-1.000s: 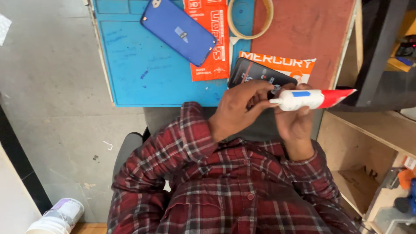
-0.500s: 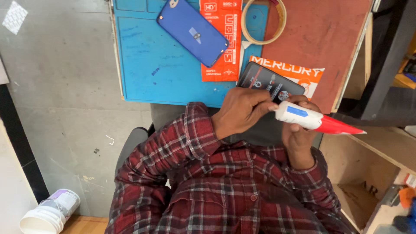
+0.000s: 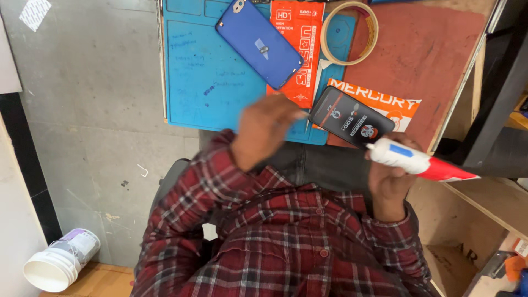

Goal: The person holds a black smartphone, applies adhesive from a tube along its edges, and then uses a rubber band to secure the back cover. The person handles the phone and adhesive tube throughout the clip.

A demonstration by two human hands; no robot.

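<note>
left hand (image 3: pixel 267 129) moved off glue tube (image 3: pixel 418 162) | right hand (image 3: pixel 388 184) holds tube

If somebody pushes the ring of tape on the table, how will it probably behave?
The tape ring lies flat, partly on the blue mat, so it would likely slide and not roll. It is a thin hollow ring, so it is probably light. Set on its edge, it could easily roll toward the blue phone or off the table.
</note>
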